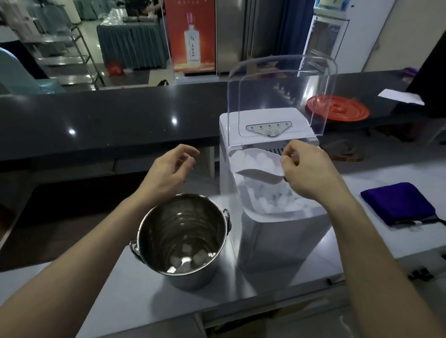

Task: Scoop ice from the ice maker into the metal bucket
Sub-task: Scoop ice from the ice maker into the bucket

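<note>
A white ice maker stands on the counter with its clear lid swung up. Its basket holds a heap of ice. My right hand grips the handle of a white scoop heaped with ice, held just above the basket. To the left stands the metal bucket with a few ice pieces at its bottom. My left hand hovers above the bucket's far rim with loosely curled fingers and holds nothing.
A folded purple cloth lies on the counter to the right. A red round lid and a white paper lie on the raised black bar top behind. Small black clips sit near the counter's right edge.
</note>
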Available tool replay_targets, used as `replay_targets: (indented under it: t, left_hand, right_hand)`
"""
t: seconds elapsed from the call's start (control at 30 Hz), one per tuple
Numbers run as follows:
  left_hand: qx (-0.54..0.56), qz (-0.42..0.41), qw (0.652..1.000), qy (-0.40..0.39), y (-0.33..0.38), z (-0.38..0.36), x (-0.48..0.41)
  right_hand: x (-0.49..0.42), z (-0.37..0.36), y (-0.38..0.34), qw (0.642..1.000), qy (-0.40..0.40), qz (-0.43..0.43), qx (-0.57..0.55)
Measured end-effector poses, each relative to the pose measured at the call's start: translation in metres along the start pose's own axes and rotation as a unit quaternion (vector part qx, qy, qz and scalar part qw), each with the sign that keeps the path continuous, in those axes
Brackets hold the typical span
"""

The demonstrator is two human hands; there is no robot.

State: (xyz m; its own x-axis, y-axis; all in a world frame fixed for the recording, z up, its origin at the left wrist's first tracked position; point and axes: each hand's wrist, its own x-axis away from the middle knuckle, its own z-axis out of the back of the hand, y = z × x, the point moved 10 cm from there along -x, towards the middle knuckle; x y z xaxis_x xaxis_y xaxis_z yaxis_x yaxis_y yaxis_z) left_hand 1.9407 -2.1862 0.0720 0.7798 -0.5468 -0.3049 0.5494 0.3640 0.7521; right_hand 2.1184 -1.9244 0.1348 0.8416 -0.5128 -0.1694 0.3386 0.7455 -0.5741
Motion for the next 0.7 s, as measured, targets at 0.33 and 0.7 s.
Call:
replay_targets:
  t: [0.33, 0.7]
  left_hand:
    - [-0.212, 0.069, 0.969, -0.107, -0.086, 0.022, 0.013]
    - [-0.205, 0.028, 0.961, -0.185, -0.100, 0.003, 0.040]
  right_hand:
    - [0.032, -0.033, -0.055, 1.000, 0.011, -0.004, -0.011]
    - [0.061, -0.071, -0.090, 1.000, 0.008, 0.003, 0.001]
